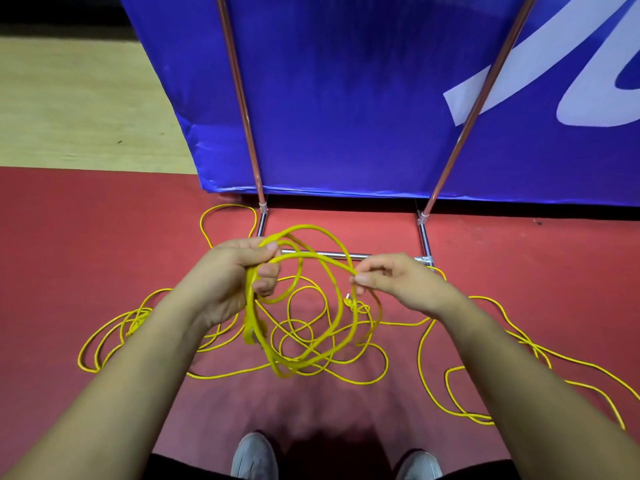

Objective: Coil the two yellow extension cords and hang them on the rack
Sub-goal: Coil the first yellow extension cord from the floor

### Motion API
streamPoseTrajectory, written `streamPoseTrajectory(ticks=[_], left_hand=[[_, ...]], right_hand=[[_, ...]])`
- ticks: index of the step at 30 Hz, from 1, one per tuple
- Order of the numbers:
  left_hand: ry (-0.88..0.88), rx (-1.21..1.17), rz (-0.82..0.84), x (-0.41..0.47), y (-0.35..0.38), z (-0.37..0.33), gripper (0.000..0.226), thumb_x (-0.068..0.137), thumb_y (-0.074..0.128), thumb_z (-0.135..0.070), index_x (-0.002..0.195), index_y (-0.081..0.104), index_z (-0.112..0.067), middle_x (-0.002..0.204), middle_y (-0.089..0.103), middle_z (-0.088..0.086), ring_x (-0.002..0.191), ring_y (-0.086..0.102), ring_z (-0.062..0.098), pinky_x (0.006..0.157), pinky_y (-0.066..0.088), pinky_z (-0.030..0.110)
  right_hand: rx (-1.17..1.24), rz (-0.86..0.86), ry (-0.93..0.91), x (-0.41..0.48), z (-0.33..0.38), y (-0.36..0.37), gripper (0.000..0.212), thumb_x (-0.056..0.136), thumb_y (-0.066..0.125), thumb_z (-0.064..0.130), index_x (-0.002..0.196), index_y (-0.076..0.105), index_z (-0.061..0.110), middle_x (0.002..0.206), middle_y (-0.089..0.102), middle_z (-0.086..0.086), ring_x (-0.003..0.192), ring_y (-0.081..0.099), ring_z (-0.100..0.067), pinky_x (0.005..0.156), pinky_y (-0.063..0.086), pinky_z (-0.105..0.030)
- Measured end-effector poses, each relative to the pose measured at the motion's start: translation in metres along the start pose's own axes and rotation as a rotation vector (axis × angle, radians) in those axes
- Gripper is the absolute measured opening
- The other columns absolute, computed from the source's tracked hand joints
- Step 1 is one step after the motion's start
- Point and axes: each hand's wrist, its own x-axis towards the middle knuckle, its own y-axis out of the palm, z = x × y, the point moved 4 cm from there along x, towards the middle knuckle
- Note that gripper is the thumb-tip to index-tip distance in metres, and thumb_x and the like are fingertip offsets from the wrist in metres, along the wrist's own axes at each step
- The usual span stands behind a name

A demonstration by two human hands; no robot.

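My left hand (239, 271) grips a few gathered loops of a yellow extension cord (313, 355) that hang down in front of me above the floor. One end of the cord dangles from that bundle on its left side. My right hand (391, 282) pinches a strand of the same cord at the right side of the top loop. More yellow cord (460, 372) lies in loose tangles on the red floor to the left, in the middle and to the right; a plug (349, 301) shows among it. The metal rack (424, 233) stands just behind, its base bar partly behind my hands.
A blue banner (346, 98) with white lettering stands directly behind the rack's poles. Red floor (69, 237) runs left and right, with pale wood floor (69, 98) at the far left. My two grey shoes (254, 457) are at the bottom edge.
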Motion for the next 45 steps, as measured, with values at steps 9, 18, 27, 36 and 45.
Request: streamPoseTrajectory(ticks=[9,18,27,36,45], left_hand=[[-0.168,0.141,0.095,-0.005,0.008,0.016,0.019,0.081,0.058,-0.016,0.092,0.059,0.0,0.079,0.069,0.027,0.055,0.068,0.029,0.047,0.054,0.028],[-0.07,0.109,0.123,-0.006,0.009,0.006,0.02,0.089,0.047,-0.02,0.084,0.054,-0.001,0.05,0.033,-0.003,0.033,0.026,0.005,0.037,0.024,0.017],[-0.153,0.278,0.084,-0.008,0.001,0.01,0.02,0.083,0.057,-0.019,0.075,0.06,-0.001,0.062,0.062,0.019,0.042,0.057,0.025,0.039,0.044,0.023],[-0.139,0.324,0.178,-0.008,0.007,0.019,0.028,0.084,0.062,-0.026,0.087,0.055,0.001,0.052,0.044,0.004,0.035,0.038,0.013,0.038,0.033,0.019],[-0.185,0.218,0.154,-0.008,-0.006,0.012,0.043,0.068,0.081,-0.038,0.084,0.062,-0.003,0.056,0.053,0.009,0.042,0.055,0.02,0.039,0.042,0.022]], right_hand=[[-0.06,-0.118,-0.097,0.002,0.038,0.009,0.012,0.091,0.065,0.015,0.083,0.075,0.012,0.053,0.055,0.016,0.052,0.044,-0.002,0.056,0.038,-0.021],[-0.209,0.062,-0.025,0.001,0.018,0.012,0.027,0.091,0.065,0.031,0.082,0.064,0.006,0.068,0.053,-0.003,0.063,0.046,-0.009,0.059,0.039,-0.028],[-0.088,-0.112,0.069,0.003,0.001,-0.001,0.008,0.085,0.073,0.019,0.089,0.077,0.013,0.067,0.068,0.007,0.061,0.053,-0.003,0.058,0.045,-0.024],[-0.164,-0.052,-0.135,0.005,0.046,0.022,0.011,0.085,0.072,0.023,0.081,0.074,0.013,0.05,0.049,0.013,0.049,0.041,-0.002,0.049,0.033,-0.018],[-0.013,-0.077,0.089,-0.001,-0.027,-0.001,0.018,0.094,0.061,0.014,0.095,0.072,0.001,0.066,0.056,-0.006,0.063,0.058,-0.016,0.066,0.047,-0.031]])
